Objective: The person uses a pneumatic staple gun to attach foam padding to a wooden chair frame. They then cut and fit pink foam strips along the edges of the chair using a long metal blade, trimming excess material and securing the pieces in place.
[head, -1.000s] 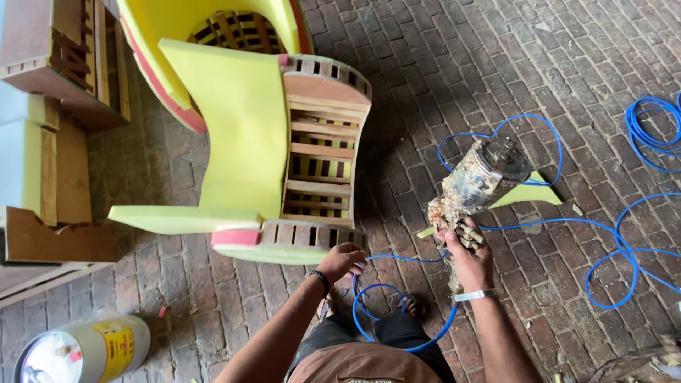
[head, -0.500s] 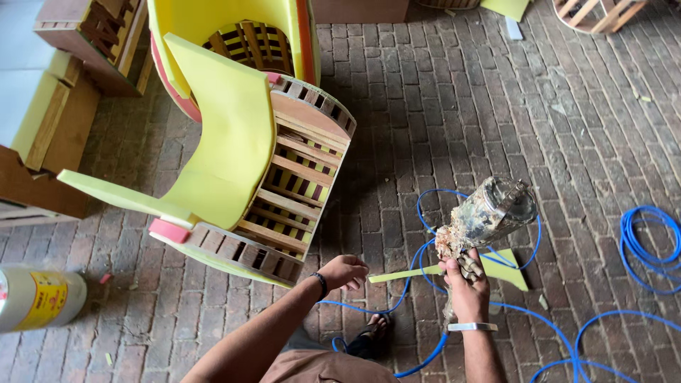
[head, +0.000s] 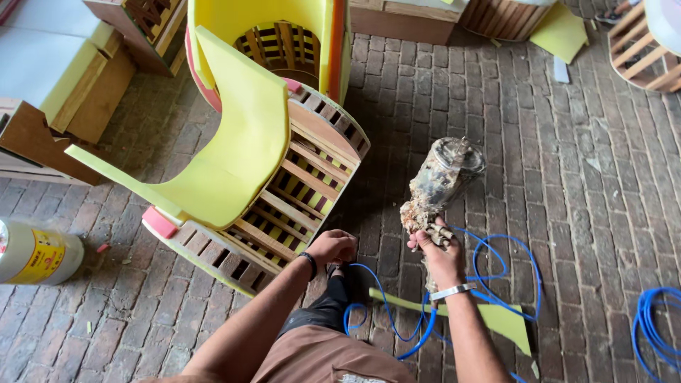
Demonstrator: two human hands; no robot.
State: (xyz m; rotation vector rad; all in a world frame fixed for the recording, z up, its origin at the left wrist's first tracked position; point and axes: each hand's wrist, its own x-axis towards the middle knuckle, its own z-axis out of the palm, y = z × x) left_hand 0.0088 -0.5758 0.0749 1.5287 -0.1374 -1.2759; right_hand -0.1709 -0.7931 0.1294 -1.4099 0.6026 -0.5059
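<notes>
My right hand (head: 441, 257) grips a glue-caked spray gun (head: 438, 183) with a cup on top, held above the brick floor; a blue air hose (head: 454, 298) runs from it in loops. My left hand (head: 330, 247) rests on the lower edge of a curved wooden slatted chair frame (head: 298, 191) lying on its side. A yellow foam sheet (head: 237, 138) lines the inside of the frame, with a pink foam edge (head: 159, 222) at its lower end. My knee in brown trousers (head: 323, 354) is at the bottom.
A can with a yellow label (head: 35, 252) lies at left. Wooden boxes with foam (head: 64, 78) stand at upper left, another foam-lined frame (head: 284, 35) behind. Yellow foam scraps (head: 507, 319) lie on the bricks. More blue hose (head: 656, 323) coils at right; a wooden frame (head: 638, 50) at upper right.
The view has shifted, so the chair frame sits nearer and more tilted. My right hand has kept the spray gun, now pointing up and right. My left hand stays on the frame's edge.
</notes>
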